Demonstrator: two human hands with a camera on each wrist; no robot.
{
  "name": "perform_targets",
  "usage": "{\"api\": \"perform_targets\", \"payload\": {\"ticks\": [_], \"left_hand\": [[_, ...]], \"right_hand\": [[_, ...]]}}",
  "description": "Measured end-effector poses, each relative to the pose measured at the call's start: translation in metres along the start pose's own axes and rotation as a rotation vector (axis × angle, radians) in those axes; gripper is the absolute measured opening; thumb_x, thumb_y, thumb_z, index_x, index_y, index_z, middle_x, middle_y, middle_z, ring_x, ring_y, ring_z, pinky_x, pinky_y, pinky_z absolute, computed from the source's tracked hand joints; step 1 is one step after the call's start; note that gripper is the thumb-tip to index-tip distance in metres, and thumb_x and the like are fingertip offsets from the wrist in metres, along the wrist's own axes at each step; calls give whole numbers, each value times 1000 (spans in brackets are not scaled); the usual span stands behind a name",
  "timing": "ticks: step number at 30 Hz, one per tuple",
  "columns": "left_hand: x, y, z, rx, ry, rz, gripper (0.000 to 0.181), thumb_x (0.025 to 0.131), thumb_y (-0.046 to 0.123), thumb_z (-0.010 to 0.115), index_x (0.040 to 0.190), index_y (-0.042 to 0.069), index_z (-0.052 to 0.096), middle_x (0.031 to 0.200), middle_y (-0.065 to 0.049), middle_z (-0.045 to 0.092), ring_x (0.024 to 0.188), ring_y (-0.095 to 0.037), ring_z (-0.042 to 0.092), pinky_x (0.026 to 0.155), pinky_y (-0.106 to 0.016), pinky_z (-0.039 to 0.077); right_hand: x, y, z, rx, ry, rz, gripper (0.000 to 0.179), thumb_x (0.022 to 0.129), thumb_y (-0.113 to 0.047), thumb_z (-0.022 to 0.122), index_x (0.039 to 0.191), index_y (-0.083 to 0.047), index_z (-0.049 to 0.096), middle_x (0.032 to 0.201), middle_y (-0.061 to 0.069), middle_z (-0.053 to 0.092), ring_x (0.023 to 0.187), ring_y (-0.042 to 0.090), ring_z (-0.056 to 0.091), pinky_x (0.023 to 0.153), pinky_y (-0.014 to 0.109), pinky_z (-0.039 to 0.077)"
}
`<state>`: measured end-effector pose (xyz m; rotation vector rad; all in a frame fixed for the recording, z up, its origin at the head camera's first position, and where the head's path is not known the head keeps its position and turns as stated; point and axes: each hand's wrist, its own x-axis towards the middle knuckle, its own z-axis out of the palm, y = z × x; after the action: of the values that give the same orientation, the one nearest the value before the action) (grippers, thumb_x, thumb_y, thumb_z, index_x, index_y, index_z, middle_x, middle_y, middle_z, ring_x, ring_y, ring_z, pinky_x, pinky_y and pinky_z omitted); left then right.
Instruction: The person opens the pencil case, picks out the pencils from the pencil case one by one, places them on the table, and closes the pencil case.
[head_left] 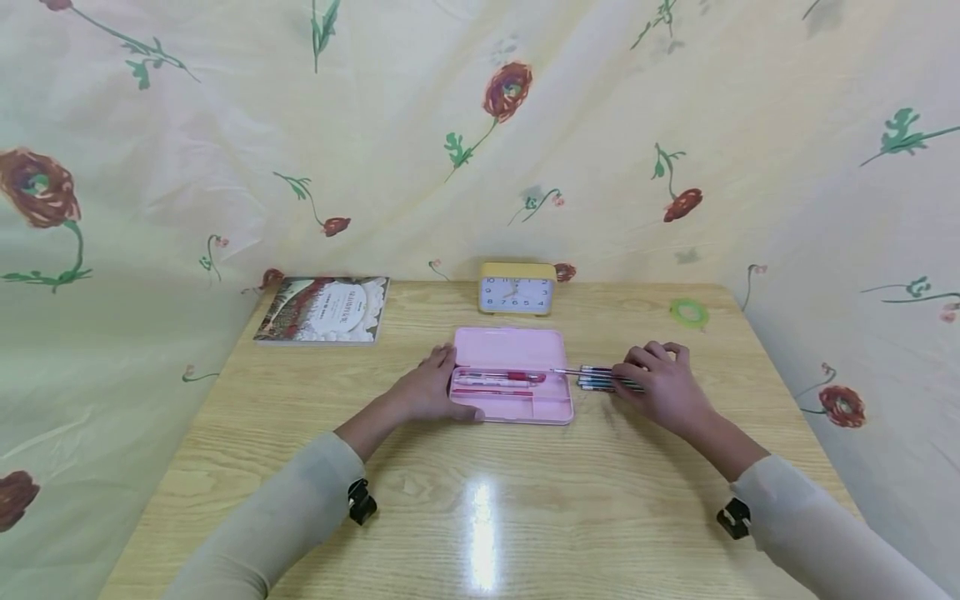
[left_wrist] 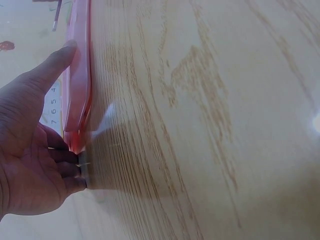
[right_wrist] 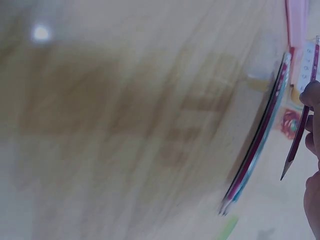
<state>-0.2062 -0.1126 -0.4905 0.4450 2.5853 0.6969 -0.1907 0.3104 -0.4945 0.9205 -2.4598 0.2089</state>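
Note:
An open pink pencil case (head_left: 551,408) lies on the table, its lid folded back. Inside it, a red-capped pen (head_left: 527,377) and a thin red pencil (head_left: 495,392) show. My left hand (head_left: 429,390) grips the case at its left end, with the thumb along the front wall in the left wrist view. My right hand (head_left: 666,390) pinches a dark red pencil (right_wrist: 301,122) between thumb and fingers. That pencil's blunt end points at the case, its sharpened tip the other way. Below it several pencils (right_wrist: 257,137) lie side by side on the table, right of the case.
Behind the case stands a yellow alarm clock (head_left: 517,288). A booklet (head_left: 324,310) lies at the table's back left, and a roll of green tape (head_left: 688,312) at the back right. Flower-patterned cloth (head_left: 405,125) hangs behind the wooden table (head_left: 420,517).

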Motion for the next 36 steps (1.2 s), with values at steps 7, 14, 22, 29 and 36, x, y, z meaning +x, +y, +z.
{"api": "perform_targets", "payload": {"ticks": [7, 14, 22, 29, 36], "left_hand": [[2, -2, 1, 11, -4, -1, 139, 83, 71, 87, 177, 3, 10, 187, -17, 10, 173, -43, 11, 139, -61, 23], [3, -2, 2, 16, -3, 0, 140, 83, 71, 87, 177, 2, 10, 187, -17, 10, 174, -42, 11, 139, -60, 24], [0, 1, -1, 5, -5, -10, 137, 84, 68, 87, 177, 3, 10, 187, -16, 9, 174, -42, 9, 139, -61, 23], [0, 2, 0, 9, -3, -16, 137, 84, 69, 87, 177, 2, 11, 187, -16, 9, 174, -42, 10, 139, -61, 23], [2, 0, 1, 13, -2, -12, 138, 84, 70, 87, 177, 3, 11, 187, -16, 10, 174, -40, 9, 139, -60, 23]], "right_hand": [[-20, 10, -6, 2, 15, -13, 25, 74, -8, 96, 95, -12, 83, 89, 5, 68, 84, 28, 56, 82, 73, 48], [-34, 15, -9, -8, -7, -10, 26, 73, -9, 96, 94, -14, 82, 92, 6, 70, 85, 30, 57, 80, 73, 48], [-44, 19, -7, -6, -16, 19, 24, 74, -11, 96, 93, -15, 83, 91, 5, 71, 86, 29, 58, 81, 73, 48], [-46, 20, -6, -3, -14, 13, 24, 74, -10, 96, 93, -14, 82, 90, 4, 70, 86, 28, 57, 82, 73, 48], [-48, 24, -2, -2, -17, 3, 23, 74, -10, 94, 94, -13, 82, 90, 5, 69, 86, 28, 57, 82, 73, 48]]}}
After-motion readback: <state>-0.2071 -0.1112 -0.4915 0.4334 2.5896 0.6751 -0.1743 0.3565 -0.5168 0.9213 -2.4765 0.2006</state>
